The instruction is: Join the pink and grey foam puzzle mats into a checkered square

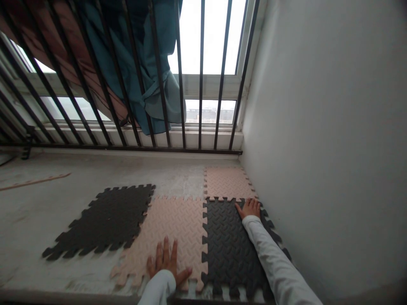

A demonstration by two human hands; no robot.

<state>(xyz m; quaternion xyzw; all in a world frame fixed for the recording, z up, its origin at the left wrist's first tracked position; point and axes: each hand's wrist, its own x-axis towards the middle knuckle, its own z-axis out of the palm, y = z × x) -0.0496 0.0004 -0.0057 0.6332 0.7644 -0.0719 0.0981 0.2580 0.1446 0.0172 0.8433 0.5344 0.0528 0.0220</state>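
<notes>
My left hand (165,263) lies flat with fingers spread on a pink foam floor tile (178,220) with jigsaw edges. My right hand (249,208) rests at the far right corner of a black foam floor tile (229,245), its fingers on the seam with a second pink foam tile (227,183) behind it. The near pink tile and this black tile meet along their toothed edges. Another black foam tile (108,222), lying at an angle, borders the near pink tile on its left. Neither hand grips anything.
Dark metal railing bars (201,106) stand at the back before a window. Blue-green and reddish cloth (140,63) hangs behind them. A white wall (327,148) rises on the right. A thin pinkish strip (34,181) lies on the grey floor (19,233) at left.
</notes>
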